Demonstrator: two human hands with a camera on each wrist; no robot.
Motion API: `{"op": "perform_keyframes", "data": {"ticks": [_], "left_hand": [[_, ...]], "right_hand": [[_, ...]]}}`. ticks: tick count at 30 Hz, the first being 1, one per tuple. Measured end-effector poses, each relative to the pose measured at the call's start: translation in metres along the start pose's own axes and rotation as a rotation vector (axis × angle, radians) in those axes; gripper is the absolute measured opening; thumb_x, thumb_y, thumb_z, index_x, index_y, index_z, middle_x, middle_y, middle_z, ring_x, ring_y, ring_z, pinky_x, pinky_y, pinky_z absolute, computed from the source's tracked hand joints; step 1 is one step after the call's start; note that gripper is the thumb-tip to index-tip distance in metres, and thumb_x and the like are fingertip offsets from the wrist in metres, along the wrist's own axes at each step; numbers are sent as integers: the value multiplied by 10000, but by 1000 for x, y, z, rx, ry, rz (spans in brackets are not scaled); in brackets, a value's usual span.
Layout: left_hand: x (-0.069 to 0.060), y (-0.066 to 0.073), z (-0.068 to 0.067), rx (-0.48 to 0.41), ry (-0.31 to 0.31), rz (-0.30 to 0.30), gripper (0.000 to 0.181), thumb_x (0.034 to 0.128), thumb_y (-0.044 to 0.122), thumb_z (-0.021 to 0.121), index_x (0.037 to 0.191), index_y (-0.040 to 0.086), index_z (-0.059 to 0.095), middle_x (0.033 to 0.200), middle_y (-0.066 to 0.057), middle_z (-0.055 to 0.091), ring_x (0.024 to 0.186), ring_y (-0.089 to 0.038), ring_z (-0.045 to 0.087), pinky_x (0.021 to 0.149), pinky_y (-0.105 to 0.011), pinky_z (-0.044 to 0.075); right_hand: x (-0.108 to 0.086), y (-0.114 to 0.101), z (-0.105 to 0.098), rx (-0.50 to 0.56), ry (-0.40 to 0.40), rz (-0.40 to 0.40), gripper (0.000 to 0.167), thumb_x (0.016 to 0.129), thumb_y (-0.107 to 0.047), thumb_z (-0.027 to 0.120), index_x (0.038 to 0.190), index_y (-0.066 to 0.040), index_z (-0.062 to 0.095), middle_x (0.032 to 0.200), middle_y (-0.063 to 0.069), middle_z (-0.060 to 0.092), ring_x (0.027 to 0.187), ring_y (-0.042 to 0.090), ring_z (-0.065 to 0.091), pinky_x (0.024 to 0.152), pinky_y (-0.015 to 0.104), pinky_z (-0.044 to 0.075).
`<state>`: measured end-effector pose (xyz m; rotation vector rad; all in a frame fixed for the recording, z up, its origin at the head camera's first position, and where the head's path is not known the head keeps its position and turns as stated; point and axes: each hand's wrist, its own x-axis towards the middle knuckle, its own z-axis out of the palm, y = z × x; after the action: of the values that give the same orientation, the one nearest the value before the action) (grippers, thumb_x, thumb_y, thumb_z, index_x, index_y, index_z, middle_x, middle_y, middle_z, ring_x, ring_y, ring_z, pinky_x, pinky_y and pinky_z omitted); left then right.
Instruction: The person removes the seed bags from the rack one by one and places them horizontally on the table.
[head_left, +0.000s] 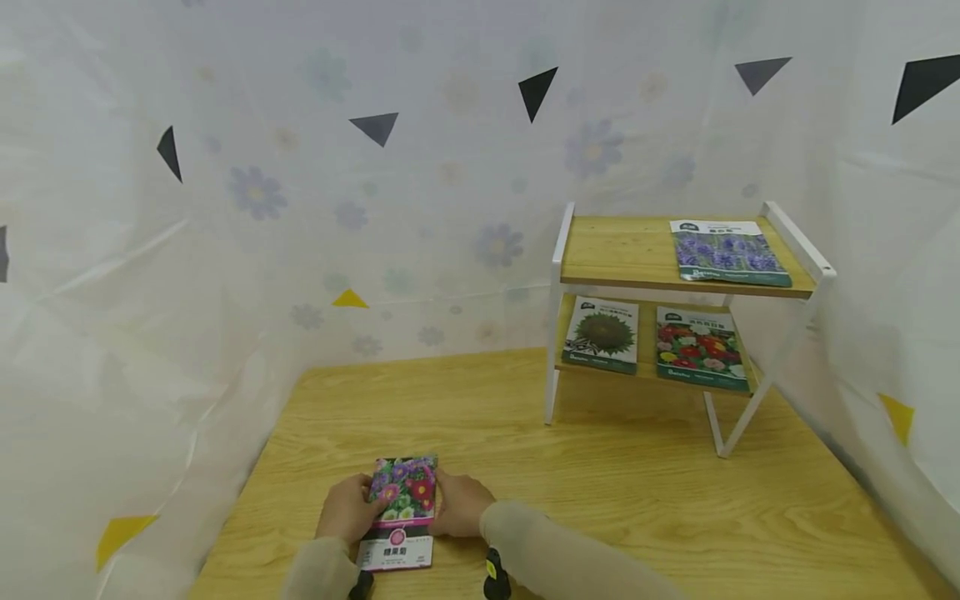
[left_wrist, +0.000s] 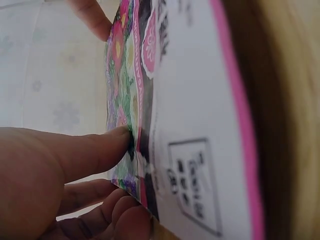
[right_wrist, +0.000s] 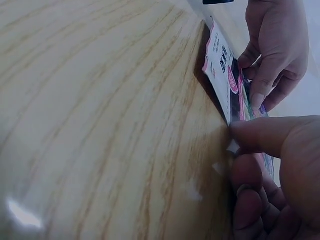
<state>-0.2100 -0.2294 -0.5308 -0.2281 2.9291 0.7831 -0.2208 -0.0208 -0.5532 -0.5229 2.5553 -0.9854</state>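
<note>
A seed packet point(head_left: 403, 500) with pink, purple and white flowers on its upper part and a white lower part is at the front left of the wooden table. My left hand point(head_left: 347, 510) grips its left edge, the thumb on the printed front and the other fingers reaching under, as the left wrist view shows. At the opposite edge, my right hand point(head_left: 461, 504) pinches the packet between thumb and curled fingers. Seen from the right wrist, the packet point(right_wrist: 220, 70) is tilted, its white end close to the tabletop.
A two-tier rack point(head_left: 637, 287) with white legs stands at the back right. Its top shelf holds a purple-flower packet point(head_left: 727, 254); below lie a sunflower packet point(head_left: 602, 333) and a red-flower packet point(head_left: 701, 348). Patterned sheeting point(head_left: 450, 208) surrounds the table point(head_left: 615, 500).
</note>
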Motion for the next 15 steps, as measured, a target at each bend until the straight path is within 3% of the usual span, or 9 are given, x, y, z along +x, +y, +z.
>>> {"op": "perform_keyframes", "data": {"ticks": [15], "left_hand": [[1, -5, 3, 13, 14, 36, 472, 824, 237, 773, 1131, -90, 628, 786, -46, 616, 688, -173, 537, 615, -368, 475]], "right_hand": [[-2, -1, 0, -18, 2, 3, 915, 739, -294, 824, 1485, -75, 341, 638, -96, 567, 549, 100, 534, 572, 276, 428]]}}
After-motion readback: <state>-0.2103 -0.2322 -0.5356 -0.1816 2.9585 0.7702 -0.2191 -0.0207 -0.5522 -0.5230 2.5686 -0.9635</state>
